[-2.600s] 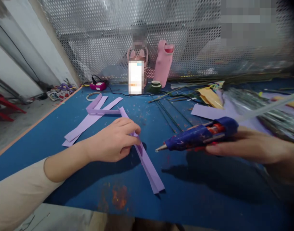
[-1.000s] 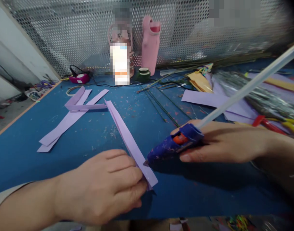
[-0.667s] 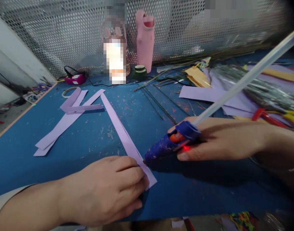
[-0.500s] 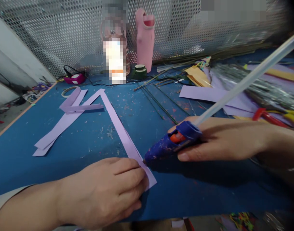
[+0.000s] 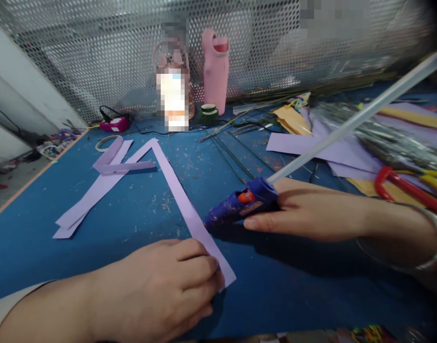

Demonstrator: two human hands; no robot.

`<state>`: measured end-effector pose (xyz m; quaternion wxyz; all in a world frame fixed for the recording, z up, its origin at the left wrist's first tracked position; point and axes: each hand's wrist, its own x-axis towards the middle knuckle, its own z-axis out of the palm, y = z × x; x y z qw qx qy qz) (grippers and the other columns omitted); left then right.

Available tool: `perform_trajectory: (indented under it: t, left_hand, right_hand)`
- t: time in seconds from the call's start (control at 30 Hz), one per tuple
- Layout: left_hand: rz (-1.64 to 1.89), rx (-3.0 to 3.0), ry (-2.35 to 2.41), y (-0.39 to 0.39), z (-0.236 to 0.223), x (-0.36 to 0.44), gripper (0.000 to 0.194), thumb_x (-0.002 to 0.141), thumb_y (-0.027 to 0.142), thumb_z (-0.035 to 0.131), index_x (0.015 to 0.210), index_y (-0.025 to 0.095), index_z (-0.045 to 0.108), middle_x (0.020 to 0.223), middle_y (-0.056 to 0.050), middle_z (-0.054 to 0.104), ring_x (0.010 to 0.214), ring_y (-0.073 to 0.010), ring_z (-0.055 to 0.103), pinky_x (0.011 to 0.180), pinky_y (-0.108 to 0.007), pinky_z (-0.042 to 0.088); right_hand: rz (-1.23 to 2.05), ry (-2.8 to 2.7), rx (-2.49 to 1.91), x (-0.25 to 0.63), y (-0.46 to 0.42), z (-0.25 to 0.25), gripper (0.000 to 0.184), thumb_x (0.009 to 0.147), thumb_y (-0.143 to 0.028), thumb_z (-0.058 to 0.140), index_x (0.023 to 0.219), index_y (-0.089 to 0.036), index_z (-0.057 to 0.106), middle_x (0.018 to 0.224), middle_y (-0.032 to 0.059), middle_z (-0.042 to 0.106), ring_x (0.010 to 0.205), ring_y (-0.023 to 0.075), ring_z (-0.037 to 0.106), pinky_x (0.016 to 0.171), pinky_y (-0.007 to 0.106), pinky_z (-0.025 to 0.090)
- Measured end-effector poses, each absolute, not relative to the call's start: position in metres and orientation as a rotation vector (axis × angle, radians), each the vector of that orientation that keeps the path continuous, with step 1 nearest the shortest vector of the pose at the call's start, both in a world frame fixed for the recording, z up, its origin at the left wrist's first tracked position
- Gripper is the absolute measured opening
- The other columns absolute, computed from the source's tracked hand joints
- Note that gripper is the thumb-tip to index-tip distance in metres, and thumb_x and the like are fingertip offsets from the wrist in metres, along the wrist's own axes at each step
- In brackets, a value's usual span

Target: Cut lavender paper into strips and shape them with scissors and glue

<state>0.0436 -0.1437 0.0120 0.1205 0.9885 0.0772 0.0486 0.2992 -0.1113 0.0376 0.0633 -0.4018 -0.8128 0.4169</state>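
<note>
A long lilac paper strip (image 5: 178, 193) runs from the middle of the blue table towards me. Its near end is pinched in the curled fingers of my left hand (image 5: 168, 286); the fingertips are partly hidden. My right hand (image 5: 307, 212) grips a blue hot glue gun (image 5: 239, 205), its handle hidden behind the hand. The gun's nozzle touches or hovers just beside the strip's right edge; I cannot tell which. A long translucent glue stick (image 5: 347, 128) sticks out of its back. Further left, folded lilac strips (image 5: 96, 190) lie crossed, touching the long strip's far end.
A pink bottle sleeve (image 5: 216, 76), a green jar (image 5: 208, 114) and a magenta box with a cord (image 5: 114, 124) stand at the back. A tape roll (image 5: 103, 144) lies left. Green wires (image 5: 232, 155), lilac paper (image 5: 293, 143) and red-handled pliers (image 5: 400, 183) lie right.
The glue gun in my right hand has moved left and up along the strip's edge, away from the near end. My left hand keeps its pinch. The whole view has shifted slightly.
</note>
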Motion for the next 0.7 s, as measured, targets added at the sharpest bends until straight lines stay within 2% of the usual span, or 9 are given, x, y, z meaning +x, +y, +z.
perform_trajectory:
  t: [0.2,0.3,0.43,0.53,0.7]
  left_hand:
    - [0.13,2.832,0.33,-0.138,0.009,0.038,0.03,0.08,0.008,0.051,0.109,0.01,0.059,0.106,-0.012,0.064,0.1,-0.0205,0.057,0.089,-0.03,0.051]
    - [0.142,2.886,0.308,-0.14,0.008,0.038,0.031,0.08,0.005,0.048,0.108,0.01,0.06,0.103,-0.011,0.066,0.1,-0.0206,0.058,0.093,-0.032,0.05]
    - [0.136,2.894,0.296,-0.142,0.01,0.04,0.025,0.082,0.004,0.047,0.1,0.013,0.063,0.1,-0.009,0.067,0.1,-0.0192,0.059,0.099,-0.034,0.045]
    - [0.11,2.824,0.368,-0.139,0.012,0.04,0.023,0.086,0.006,0.047,0.099,0.013,0.064,0.105,-0.009,0.065,0.102,-0.0186,0.056,0.096,-0.032,0.047]
    - [0.1,2.732,0.47,-0.133,0.013,0.035,0.028,0.089,0.013,0.049,0.114,0.018,0.061,0.113,-0.01,0.059,0.107,-0.0197,0.053,0.091,-0.032,0.051]
  right_hand:
    - [1.256,-2.466,-1.175,0.295,-0.11,0.035,0.037,0.092,-0.043,0.045,0.1,-0.016,0.069,0.091,0.0009,0.068,0.085,0.0191,0.059,0.079,0.027,0.046]
    - [1.253,-2.467,-1.312,0.299,-0.107,0.036,0.041,0.087,-0.051,0.048,0.093,-0.018,0.072,0.089,0.0022,0.069,0.087,0.0229,0.061,0.079,0.03,0.046]
    - [1.289,-2.391,-1.582,0.31,-0.1,0.035,0.052,0.081,-0.063,0.05,0.083,-0.016,0.073,0.067,0.003,0.063,0.068,0.0203,0.06,0.063,0.029,0.046]
    - [1.43,-2.189,-1.478,0.317,-0.095,0.031,0.048,0.084,-0.057,0.05,0.081,-0.013,0.07,0.056,-0.0009,0.053,0.053,0.0128,0.052,0.051,0.024,0.04]
    - [1.657,-1.65,-1.126,0.317,-0.093,0.022,0.031,0.083,-0.044,0.059,0.078,-0.013,0.064,0.072,-0.0003,0.059,0.051,0.0067,0.045,0.046,0.02,0.04]
